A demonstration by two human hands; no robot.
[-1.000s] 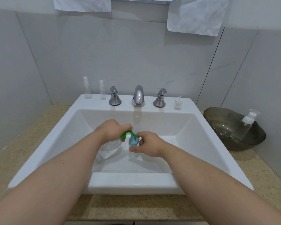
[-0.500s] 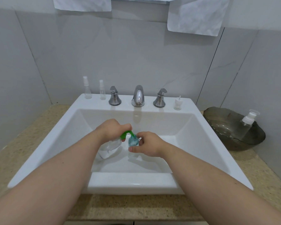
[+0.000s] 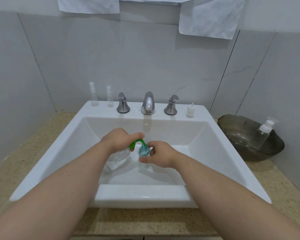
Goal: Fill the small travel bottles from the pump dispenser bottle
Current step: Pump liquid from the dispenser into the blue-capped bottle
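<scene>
The small clear travel bottle [image 3: 144, 150], partly filled with blue liquid, stands upright over the middle of the basin of the white rectangular ceramic sink [image 3: 142, 194], its open mouth just under the spout of the green pump head [image 3: 137, 142]. The right hand [image 3: 160, 154] pinches this bottle from its right side, thumb low and fingers curled round the neck. The green pump head belongs to the clear pump dispenser bottle [image 3: 119, 157], which is tilted and sits just left of the travel bottle; the left hand [image 3: 119, 140] grips its top, with fingers curled over the pump. On the sink's rear ledge stand a chrome spout [image 3: 148, 103] between two chrome tap handles [image 3: 123, 103], two slim clear spray bottles [image 3: 93, 95] to the left, and a small white pump cap [image 3: 190, 110] to the right. On the speckled beige countertop [image 3: 142, 224] at right rests a dark smoked-glass bowl [image 3: 241, 149], with a clear white-capped pump bottle [image 3: 265, 134] leaning inside it. White towels [image 3: 210, 18] hang on the tiled wall above.
</scene>
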